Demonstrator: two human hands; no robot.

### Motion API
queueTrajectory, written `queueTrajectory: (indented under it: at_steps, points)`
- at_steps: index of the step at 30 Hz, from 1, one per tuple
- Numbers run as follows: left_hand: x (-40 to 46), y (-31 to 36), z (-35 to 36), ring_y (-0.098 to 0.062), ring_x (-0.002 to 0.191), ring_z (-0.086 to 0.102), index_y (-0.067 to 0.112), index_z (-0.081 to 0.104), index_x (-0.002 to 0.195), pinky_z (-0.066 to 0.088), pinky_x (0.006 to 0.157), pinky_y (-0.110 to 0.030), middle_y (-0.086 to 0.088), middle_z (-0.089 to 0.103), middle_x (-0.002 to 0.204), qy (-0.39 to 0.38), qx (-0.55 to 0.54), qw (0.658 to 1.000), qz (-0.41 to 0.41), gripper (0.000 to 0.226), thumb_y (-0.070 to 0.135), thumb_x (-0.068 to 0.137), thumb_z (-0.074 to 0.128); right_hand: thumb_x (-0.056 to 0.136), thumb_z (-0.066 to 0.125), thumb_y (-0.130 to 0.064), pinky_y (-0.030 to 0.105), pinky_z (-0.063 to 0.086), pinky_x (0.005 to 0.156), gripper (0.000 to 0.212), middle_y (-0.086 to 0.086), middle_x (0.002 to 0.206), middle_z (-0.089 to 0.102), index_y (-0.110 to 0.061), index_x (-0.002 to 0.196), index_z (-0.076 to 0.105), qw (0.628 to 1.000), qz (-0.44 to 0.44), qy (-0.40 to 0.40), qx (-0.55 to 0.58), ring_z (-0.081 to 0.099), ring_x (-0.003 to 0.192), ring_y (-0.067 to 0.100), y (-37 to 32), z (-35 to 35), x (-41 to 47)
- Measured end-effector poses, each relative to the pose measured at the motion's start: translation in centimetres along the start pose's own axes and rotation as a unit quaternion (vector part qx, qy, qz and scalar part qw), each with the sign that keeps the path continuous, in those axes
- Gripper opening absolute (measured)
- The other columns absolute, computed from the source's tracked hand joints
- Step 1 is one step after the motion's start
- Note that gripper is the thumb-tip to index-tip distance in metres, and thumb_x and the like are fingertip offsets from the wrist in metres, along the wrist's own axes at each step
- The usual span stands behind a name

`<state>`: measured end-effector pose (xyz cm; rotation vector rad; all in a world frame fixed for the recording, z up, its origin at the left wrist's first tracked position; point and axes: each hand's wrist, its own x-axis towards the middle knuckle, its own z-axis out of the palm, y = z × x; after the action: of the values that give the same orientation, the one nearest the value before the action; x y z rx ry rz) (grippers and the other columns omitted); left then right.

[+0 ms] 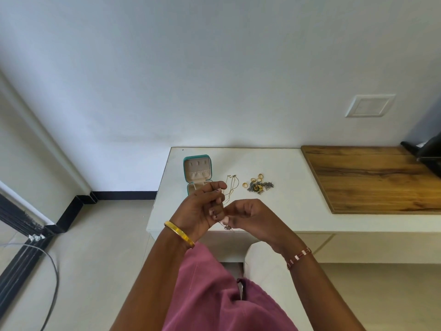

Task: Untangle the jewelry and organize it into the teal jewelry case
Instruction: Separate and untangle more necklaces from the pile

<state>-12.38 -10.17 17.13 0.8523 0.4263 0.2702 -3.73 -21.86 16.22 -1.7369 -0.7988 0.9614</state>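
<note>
Teal jewelry case (197, 172) standing open on white table (274, 211), cream lining. Before it, left hand (202, 209) and right hand (250, 218) pinching one thin gold chain (229, 189). Right of case: tangled jewelry pile (260, 186), about four gold rings (245, 185).

One wide-angle view from the person's head looks forward and down. The hands (226, 211) sit close below the lens at centre, the white table (274, 211) lies just beyond them, and the wall (214, 68) fills the upper half.
</note>
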Motion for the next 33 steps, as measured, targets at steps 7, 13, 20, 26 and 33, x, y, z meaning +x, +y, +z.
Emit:
queueTrajectory:
  at_steps: [7,13,20,26,33]
  points:
    - [0.0,0.3,-0.9,-0.007,0.040,0.035,0.008,0.057,0.089,0.034,0.043,-0.018,-0.005,0.047,0.063,0.009,0.048,0.999,-0.004,0.021,-0.001,0.088,0.038,0.087,0.059,-0.005,0.025,0.054,0.079,0.008,0.009,0.078,0.069,-0.008,0.081,0.063,0.999,-0.024,0.000,0.046,0.067,0.075,0.017,-0.2,-1.1,-0.5]
    - [-0.2,0.2,-1.4,-0.007,0.042,0.040,0.014,0.063,0.087,0.036,0.053,-0.023,-0.005,0.054,0.072,0.005,0.283,0.959,0.012,0.028,-0.004,0.091,0.042,0.088,0.055,-0.001,0.019,0.051,0.068,0.016,0.002,0.068,0.065,-0.010,0.077,0.064,0.996,-0.045,0.012,0.072,0.061,0.064,0.011,-0.4,-2.2,-0.7]
    - [-0.5,0.3,-1.1,-0.004,0.039,0.043,0.015,0.064,0.070,0.039,0.044,-0.014,0.008,0.057,0.048,-0.028,0.396,0.918,-0.015,0.028,0.009,0.091,0.048,0.072,0.053,-0.012,0.035,0.055,0.073,0.014,0.017,0.073,0.062,-0.006,0.060,0.053,0.959,-0.040,0.000,0.279,0.062,0.074,0.029,0.2,-2.3,-0.1]
    - [-0.1,-0.3,0.0,-0.009,0.037,0.042,0.009,0.049,0.067,0.038,0.046,-0.021,0.001,0.046,0.049,0.028,0.319,0.947,-0.013,0.031,0.018,0.095,0.041,0.083,0.058,-0.010,0.037,0.054,0.072,0.021,0.005,0.048,0.045,-0.007,0.063,0.051,0.931,-0.050,-0.001,0.362,0.048,0.048,0.018,-0.1,-1.1,0.0]
    - [0.0,-0.3,-0.4,-0.006,0.032,0.032,0.007,0.050,0.080,0.030,0.039,-0.014,0.001,0.048,0.049,0.065,0.037,0.997,-0.002,0.018,0.019,0.092,0.043,0.084,0.059,0.002,0.029,0.053,0.061,0.013,0.000,0.057,0.057,-0.008,0.077,0.065,0.972,-0.058,0.077,0.213,0.049,0.050,0.012,-0.3,-0.7,-0.1]
